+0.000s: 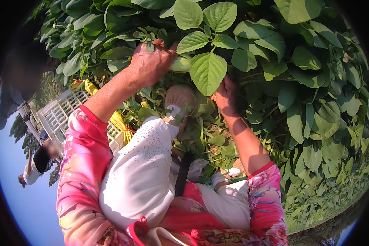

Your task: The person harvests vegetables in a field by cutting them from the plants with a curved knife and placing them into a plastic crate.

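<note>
My left hand is curled at the edge of dense green foliage, its fingertips hidden among the leaves. A small fleshy-leaved sprig pokes up over its knuckles. Close against that hand, a pale green oval fruit shows partly beneath a leaf. Below a tall broad-leaved plant is my right hand, with its fingers bent and partly covered by a large sunlit leaf. Whether either hand grips a stem or the fruit cannot be made out.
A white plastic crate stands at the left, with bundled yellow netting beside it. My beige shoe rests among low vines. One person is at the far left; a blurred dark figure is nearer.
</note>
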Motion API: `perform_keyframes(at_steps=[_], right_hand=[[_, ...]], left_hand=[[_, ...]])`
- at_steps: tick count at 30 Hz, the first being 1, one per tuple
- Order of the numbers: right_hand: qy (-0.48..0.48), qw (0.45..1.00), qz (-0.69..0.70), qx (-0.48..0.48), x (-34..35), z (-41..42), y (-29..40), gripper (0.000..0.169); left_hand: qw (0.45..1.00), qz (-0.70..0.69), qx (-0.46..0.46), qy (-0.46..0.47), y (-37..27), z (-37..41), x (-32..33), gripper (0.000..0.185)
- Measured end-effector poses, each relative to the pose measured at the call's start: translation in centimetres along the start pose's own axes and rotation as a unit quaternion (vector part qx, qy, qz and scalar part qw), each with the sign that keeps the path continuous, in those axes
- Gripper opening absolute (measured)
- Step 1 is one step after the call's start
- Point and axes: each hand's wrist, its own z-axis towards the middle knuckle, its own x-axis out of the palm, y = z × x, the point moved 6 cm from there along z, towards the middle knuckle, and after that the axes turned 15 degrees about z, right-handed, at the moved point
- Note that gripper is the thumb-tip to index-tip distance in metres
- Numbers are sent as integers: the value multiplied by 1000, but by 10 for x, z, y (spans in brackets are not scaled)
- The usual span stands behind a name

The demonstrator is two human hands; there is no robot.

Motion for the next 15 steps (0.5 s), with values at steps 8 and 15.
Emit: perform_keyframes(at_steps=[8,15], right_hand=[[-73,996,30,40,-18,-64,-26,32],[-100,941,-142,-289,28,-92,114,30]], left_hand=[[965,-222,-101,94,14,-3,-26,51],[703,-710,-3,-42,31,-27,-81,66]])
